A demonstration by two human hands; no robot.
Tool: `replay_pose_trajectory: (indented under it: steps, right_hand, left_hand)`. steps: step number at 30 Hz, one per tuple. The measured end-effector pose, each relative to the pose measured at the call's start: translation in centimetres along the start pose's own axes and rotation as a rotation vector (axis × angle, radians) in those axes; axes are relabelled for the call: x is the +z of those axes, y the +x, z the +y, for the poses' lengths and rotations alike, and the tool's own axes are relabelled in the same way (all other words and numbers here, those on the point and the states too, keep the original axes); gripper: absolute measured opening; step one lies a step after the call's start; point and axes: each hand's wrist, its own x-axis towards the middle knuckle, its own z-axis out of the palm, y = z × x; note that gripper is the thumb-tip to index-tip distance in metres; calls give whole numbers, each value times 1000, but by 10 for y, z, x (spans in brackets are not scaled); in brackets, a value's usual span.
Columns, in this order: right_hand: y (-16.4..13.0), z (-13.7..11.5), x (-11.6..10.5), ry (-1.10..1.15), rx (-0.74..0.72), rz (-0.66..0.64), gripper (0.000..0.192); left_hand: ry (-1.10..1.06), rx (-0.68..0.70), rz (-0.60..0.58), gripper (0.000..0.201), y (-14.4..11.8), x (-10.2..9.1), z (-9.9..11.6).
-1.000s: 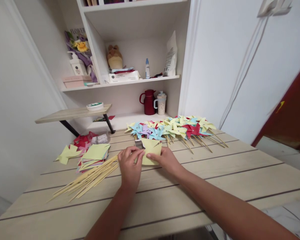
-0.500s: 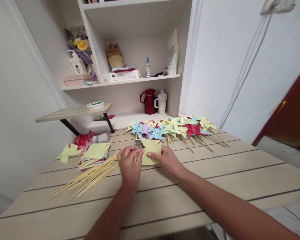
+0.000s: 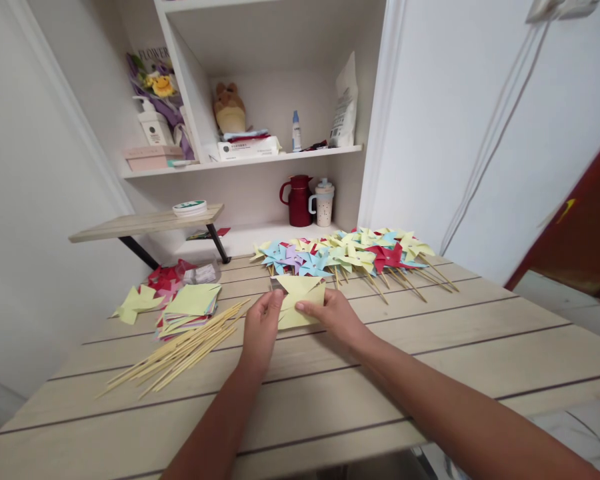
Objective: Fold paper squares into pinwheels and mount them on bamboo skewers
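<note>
Both of my hands hold one pale yellow paper square [image 3: 300,301], partly folded, just above the wooden table [image 3: 430,347]. My left hand [image 3: 260,328] pinches its left edge with the fingertips. My right hand [image 3: 335,315] grips its right side, thumb on top. A small grey object peeks out behind the paper's upper left corner. A bundle of thin bamboo sticks [image 3: 180,350] lies left of my left hand. A stack of coloured paper squares [image 3: 190,308] sits beyond the sticks.
A heap of finished paper pinwheels [image 3: 345,257] on sticks covers the table's far side. Loose yellow and red paper pieces [image 3: 147,290] lie at the far left. White shelves [image 3: 260,157] behind hold a red jug [image 3: 296,200], a cup and bottles. A small wooden side shelf [image 3: 145,223] juts out at left.
My hands have lifted the yellow paper a little and tilted it. My left fingers shifted from over the paper's left part to pinching its edge. The view rose slightly.
</note>
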Motion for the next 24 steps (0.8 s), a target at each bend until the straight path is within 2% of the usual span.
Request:
replay_pose_trajectory:
  steps: [3,5,11,16,24]
  right_hand:
    - [1,2,-1,-28,-24,-5,35]
    - [2,3,-2,-60,-42,-9,33]
    - [2,2,-3,-86,-28,-2,30]
    - [1,3,-2,-81,-19,-21,28]
    - [0,2,-2,26,19,-35,37]
  left_hand:
    - [-23,-48,-107,41,1,0,-2]
    - [-43,-82,-136,38,1,0,-3]
    - [-196,-108,-90,29,0,0,-2]
    - [-177,-85,-64,25,-1,0,-2]
    - [-248,-113,-129,40,0,0,-1]
